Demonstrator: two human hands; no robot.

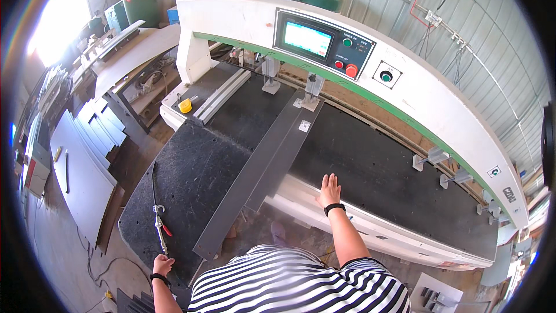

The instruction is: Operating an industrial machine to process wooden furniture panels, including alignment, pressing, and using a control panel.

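A long dark grey panel (262, 159) lies across the black worktable of a large white machine. Its far end sits by a metal clamp block (313, 88), and a white label (304, 126) is stuck near that end. My right hand (330, 188) rests with fingers stretched out at the near edge of the black bed, right of the panel. At the near left corner my left hand (163, 264) has curled fingers; what they hold, if anything, is hidden. Just beyond it lies an air blow gun (160, 226) with a red lever, its tip close to those fingers.
The machine's white beam (231, 17) arches over the bed, carrying a lit screen (307, 39) and a red button (351, 70). A yellow tape measure (185, 105) sits at the bed's left end. Stacked pale panels (84, 174) stand at left; a cable (116, 264) runs over the floor.
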